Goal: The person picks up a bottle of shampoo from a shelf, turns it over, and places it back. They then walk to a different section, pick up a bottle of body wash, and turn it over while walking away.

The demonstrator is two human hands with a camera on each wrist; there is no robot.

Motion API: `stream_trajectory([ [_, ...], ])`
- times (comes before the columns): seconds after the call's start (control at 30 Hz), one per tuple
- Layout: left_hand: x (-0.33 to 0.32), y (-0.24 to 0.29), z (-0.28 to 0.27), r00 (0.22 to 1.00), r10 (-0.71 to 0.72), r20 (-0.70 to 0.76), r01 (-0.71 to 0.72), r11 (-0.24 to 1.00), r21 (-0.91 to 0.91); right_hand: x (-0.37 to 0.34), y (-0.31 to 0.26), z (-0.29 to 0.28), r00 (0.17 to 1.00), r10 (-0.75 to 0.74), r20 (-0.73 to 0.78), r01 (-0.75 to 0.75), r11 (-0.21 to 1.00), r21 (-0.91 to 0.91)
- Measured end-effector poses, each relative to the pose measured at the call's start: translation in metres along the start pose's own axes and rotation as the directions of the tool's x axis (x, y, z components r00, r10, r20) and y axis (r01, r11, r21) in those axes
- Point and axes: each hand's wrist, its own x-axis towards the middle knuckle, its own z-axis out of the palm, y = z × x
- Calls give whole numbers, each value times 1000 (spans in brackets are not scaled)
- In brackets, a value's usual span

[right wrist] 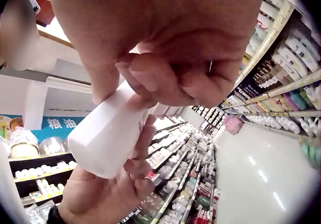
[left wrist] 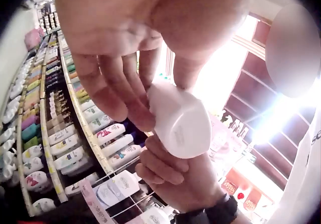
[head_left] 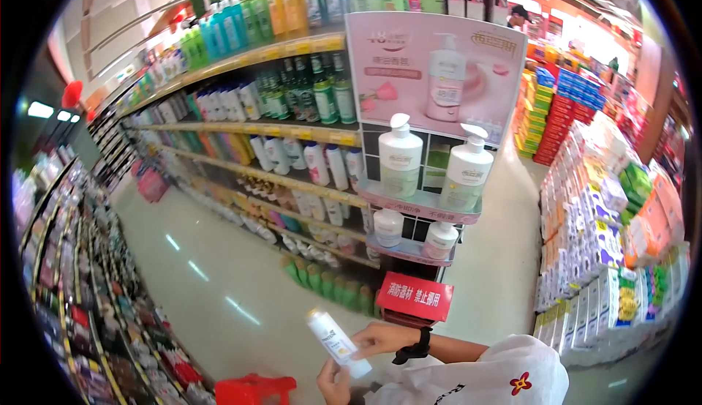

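Note:
Both hands hold a white shampoo bottle (head_left: pixel 336 343) with a yellowish cap, tilted, low in the head view. My right hand (head_left: pixel 380 338), a black band at its wrist, grips it from the right; in the right wrist view its thumb and curled fingers (right wrist: pixel 165 78) pinch one end. From below, my left hand (head_left: pixel 334 383) holds the bottle too. Its thumb and fingers (left wrist: pixel 125 93) close on the sides in the left wrist view, where the smooth white base of the bottle (left wrist: pixel 186 131) faces the camera. The label shows only in the head view.
Ahead stands a shelf unit (head_left: pixel 270 127) with rows of bottles. Its end display (head_left: pixel 420 207) carries white pump bottles (head_left: pixel 398 160) above a red sign (head_left: pixel 415 297). A red basket (head_left: pixel 256 390) is at the bottom. Stacked packs (head_left: pixel 578 237) line the right, another shelf (head_left: pixel 95 295) the left.

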Motion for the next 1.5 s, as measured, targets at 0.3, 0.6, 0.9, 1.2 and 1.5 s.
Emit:
stream_trajectory([
  [0.3, 105, -16, -99, 1000, -21, 20, 23, 995, -99, 121, 16, 13, 989, -7, -150, -6, 996, -84],
  [0.6, 197, 25, -252, 992, 0, 123, 28, 974, -224, 295, -19, 44, 996, -38, -86, 36, 999, -22],
  [0.9, 273, -6, -365, 995, -72, 69, 77, 994, -82, 432, 4, 70, 997, 26, -67, -22, 998, 57],
  [1.2, 383, 39, -397, 983, -91, 162, 128, 964, -235, 552, 45, 35, 986, 118, -116, -109, 991, 79],
  [1.5, 565, 76, -455, 992, 64, 111, -80, 986, 144, 709, 58, -36, 946, -12, -325, 84, 974, 210],
])
